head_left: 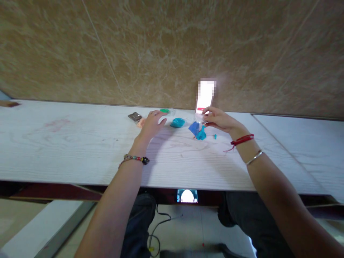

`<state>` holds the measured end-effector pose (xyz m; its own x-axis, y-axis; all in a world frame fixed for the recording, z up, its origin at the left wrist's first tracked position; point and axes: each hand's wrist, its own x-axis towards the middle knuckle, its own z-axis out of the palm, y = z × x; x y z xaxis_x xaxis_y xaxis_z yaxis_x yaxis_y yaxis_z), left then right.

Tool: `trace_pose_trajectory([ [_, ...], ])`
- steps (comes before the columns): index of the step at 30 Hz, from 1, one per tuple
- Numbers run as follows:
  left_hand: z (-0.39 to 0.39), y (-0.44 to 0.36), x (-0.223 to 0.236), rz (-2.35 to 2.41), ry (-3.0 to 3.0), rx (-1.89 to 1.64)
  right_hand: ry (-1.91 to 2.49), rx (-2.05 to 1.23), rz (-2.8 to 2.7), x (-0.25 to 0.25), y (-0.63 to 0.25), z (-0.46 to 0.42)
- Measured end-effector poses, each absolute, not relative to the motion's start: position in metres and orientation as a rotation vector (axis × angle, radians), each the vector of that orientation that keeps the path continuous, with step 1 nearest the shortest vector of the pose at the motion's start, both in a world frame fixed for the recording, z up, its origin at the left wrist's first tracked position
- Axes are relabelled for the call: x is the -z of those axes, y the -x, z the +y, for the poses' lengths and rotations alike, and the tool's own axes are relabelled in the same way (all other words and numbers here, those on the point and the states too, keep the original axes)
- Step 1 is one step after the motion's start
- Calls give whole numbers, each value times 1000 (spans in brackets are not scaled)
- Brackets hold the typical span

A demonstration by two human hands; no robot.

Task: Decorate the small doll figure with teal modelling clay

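My left hand [152,126] is over the back of the white table, its thumb apart from the fingers. Its fingertips are at a small green packet [164,110]; whether they touch it I cannot tell. A peach-coloured lump [141,123] and a dark packet [134,116] lie to its left, a turquoise packet [177,123] to its right. My right hand [219,120] has its fingers apart at the lower end of a lit phone [205,98]. Below its fingertips lie a blue piece [194,128], a turquoise clay-like lump [201,133] and a small turquoise bit [215,136].
The phone leans against a brown marbled wall [161,53] behind the white table [80,150]. A second lit screen [187,196] shows below the table's front edge. A dark cable [158,229] lies on the floor between my legs. A seam crosses the tabletop at right.
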<state>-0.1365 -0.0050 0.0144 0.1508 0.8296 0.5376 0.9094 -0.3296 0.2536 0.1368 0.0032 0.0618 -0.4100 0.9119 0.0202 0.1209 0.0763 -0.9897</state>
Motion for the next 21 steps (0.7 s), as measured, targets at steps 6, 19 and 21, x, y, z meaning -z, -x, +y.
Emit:
trace_pose_trajectory([
  [6, -3, 117, -9, -1497, 2435, 920, 1043, -1486, -1577, -44, -139, 13],
  [19, -11, 97, -11, -1389, 2627, 869, 961, -1518, -1408, -41, -125, 10],
  [21, -16, 91, -13, -1452, 2678, 845, 946, -1491, -1367, -42, -119, 9],
])
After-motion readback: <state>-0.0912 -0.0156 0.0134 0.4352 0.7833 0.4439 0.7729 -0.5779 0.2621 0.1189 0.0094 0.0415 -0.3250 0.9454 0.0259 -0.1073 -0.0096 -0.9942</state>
